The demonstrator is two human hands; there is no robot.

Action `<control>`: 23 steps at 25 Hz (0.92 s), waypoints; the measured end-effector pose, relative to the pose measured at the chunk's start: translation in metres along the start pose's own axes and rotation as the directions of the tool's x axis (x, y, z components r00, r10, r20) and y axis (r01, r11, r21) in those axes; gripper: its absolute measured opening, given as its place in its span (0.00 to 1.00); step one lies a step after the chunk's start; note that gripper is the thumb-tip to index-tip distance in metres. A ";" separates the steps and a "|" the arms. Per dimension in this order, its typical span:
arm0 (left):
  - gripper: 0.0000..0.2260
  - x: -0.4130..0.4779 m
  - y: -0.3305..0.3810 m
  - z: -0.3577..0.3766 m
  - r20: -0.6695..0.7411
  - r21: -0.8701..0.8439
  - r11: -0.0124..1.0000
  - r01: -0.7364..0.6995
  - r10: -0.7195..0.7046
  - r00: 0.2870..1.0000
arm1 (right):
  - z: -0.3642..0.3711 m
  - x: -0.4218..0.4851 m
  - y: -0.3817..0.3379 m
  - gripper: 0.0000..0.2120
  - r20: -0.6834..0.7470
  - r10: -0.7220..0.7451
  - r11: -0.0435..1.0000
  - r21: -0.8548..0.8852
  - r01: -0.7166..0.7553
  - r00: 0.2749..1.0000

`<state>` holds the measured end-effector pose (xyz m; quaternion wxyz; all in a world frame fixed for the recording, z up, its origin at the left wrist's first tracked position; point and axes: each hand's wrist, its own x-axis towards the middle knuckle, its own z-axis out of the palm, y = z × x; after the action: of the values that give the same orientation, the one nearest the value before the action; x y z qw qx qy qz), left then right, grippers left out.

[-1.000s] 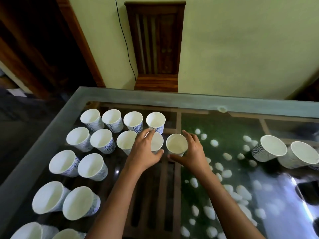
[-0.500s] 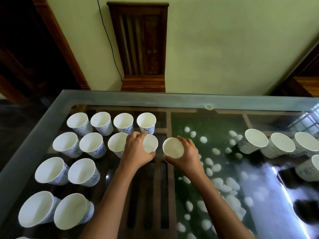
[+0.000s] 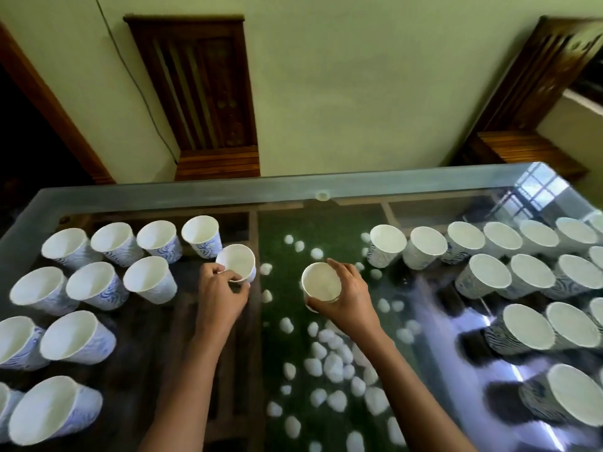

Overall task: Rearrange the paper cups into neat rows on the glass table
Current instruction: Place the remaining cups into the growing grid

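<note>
Paper so light crumples easily, we judge; our left hand [image 3: 219, 298] pinches one cup [image 3: 237, 260] at its rim, our right hand [image 3: 350, 300] wraps another cup [image 3: 320, 281].

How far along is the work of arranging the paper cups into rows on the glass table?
Mostly done, it seems. The left rows and the right rows of cups already stand on the glass table. In hand: the left hand pinches the first cup beside the left rows; the right hand grips the second cup near the middle. Remaining: setting these two into a row.
</note>
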<state>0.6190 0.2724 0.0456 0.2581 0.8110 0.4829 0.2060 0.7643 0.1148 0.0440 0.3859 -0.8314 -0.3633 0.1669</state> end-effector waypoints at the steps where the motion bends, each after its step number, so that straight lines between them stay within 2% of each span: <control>1: 0.08 -0.006 0.010 0.006 0.001 0.004 1.000 -0.030 0.030 1.000 | -0.008 -0.002 0.006 0.39 -0.014 0.006 1.000 0.005 -0.006 1.000; 7: 0.07 -0.046 0.086 0.056 0.073 -0.084 0.976 -0.199 0.205 0.976 | -0.057 -0.011 0.045 0.38 -0.094 0.071 0.997 0.013 -0.070 0.993; 14: 0.08 -0.087 0.163 0.119 0.098 -0.183 0.933 -0.310 0.331 0.939 | -0.124 -0.010 0.108 0.34 -0.292 0.192 0.981 0.044 -0.187 0.937; 18: 0.08 -0.089 0.178 0.138 0.123 -0.169 0.935 -0.311 0.333 0.935 | -0.141 -0.003 0.131 0.32 -0.367 0.234 0.972 0.066 -0.226 0.900; 23: 0.08 -0.088 0.179 0.149 0.126 -0.123 0.941 -0.315 0.329 0.936 | -0.133 -0.001 0.141 0.31 -0.364 0.194 0.980 0.029 -0.198 0.911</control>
<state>0.7878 0.0897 0.0326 0.2959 0.8779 0.3124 0.2101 0.9052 -0.0171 0.0222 0.4243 -0.8818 -0.2006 0.0456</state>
